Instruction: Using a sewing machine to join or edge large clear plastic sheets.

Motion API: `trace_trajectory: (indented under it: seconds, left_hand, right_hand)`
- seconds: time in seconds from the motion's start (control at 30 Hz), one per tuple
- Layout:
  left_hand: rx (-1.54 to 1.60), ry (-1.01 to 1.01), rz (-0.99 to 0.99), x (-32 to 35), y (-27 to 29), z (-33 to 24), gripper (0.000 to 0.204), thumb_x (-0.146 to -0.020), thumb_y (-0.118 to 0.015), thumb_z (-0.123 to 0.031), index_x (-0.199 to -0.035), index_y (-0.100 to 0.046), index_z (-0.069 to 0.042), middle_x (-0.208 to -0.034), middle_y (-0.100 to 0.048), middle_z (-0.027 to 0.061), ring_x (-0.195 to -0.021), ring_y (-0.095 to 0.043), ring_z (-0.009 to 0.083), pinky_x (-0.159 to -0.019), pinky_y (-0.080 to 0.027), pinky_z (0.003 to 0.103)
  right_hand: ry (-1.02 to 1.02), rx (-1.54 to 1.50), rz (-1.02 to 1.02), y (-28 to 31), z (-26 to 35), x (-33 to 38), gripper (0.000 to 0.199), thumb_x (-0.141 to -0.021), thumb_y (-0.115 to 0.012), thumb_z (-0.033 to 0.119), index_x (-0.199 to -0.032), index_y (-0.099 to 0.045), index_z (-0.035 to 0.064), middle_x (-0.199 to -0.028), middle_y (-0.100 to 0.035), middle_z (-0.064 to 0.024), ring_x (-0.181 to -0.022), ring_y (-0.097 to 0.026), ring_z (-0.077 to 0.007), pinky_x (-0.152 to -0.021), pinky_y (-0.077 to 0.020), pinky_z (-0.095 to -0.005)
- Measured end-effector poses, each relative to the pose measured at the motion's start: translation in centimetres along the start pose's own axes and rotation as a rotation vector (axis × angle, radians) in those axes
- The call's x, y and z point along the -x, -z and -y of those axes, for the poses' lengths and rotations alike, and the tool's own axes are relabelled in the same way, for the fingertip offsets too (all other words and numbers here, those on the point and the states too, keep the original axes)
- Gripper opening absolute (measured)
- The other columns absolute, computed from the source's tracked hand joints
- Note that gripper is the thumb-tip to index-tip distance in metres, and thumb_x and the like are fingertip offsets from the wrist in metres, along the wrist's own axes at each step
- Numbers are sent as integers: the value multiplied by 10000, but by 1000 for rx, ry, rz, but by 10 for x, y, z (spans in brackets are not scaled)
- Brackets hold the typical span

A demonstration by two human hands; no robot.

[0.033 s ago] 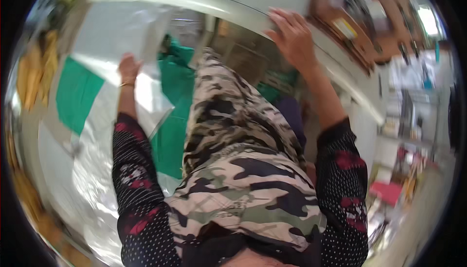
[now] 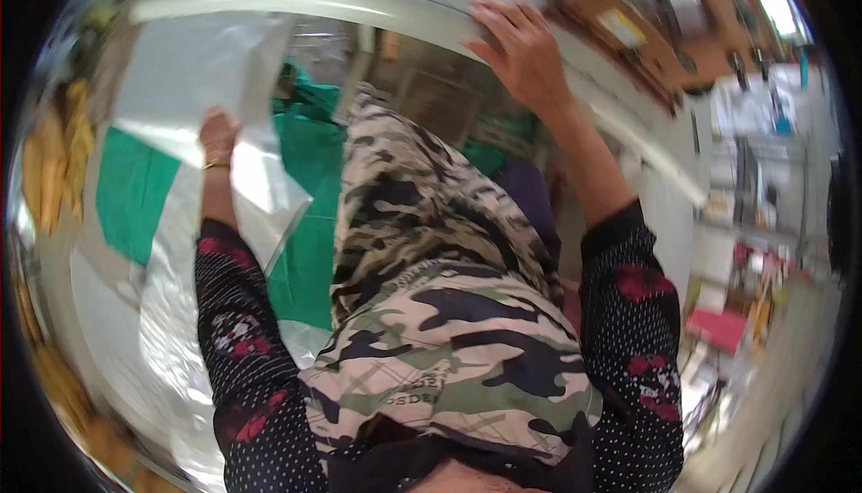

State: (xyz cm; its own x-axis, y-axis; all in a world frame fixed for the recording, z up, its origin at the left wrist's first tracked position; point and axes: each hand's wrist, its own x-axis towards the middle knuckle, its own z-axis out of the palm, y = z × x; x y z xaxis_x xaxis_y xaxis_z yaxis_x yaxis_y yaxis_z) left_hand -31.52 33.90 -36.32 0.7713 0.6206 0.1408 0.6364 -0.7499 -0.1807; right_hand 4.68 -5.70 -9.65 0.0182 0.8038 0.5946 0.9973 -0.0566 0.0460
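My left hand rests on a shiny, translucent plastic sheet at the left, by a fold in it. Its fingers look short and bent away, so their grip on the sheet does not show. Beyond my lap, my right hand lies at the pale table's rounded front edge, fingers stretched out and thumb apart, holding nothing. Green cloth or sheeting hangs between the plastic and my camouflage-patterned apron. Another green piece shows left of my left hand.
A brown cardboard box with packages in it stands on the table at the far right. Yellow-brown bundles lie along the far left. Shelving and a pink-red item are off to the right.
The whole view has shifted slightly, so most things sit a little farther left. Both hands appear slightly farther left too, with about the same pose. Nothing has visibly been picked up or let go.
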Motion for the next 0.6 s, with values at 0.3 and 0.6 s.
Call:
trace_trajectory:
  seconds: [0.3, 0.6]
  left_hand:
    - [51, -3, -19, 4, 20, -55, 453, -862, -666, -465, -1110, -616, -89, -1060, -658, 92, -988, -634, 273, -812, -533, 373]
    - [841, -98, -81, 56, 147, -236, 243, -883, -691, -267, -1028, -669, -73, -803, -712, 110, -698, -690, 257, -603, -507, 371]
  right_hand:
    - [-29, 8, -70, -1, 5, 19, 370, -842, -674, 398, -1013, -632, 73, -1096, -659, -73, -1035, -605, -272, -892, -477, -398]
    - [-116, -127, -301, 3, 40, 89, 407, -818, -706, 381, -1129, -605, 138, -1115, -652, -17, -1033, -606, -223, -993, -430, -428]
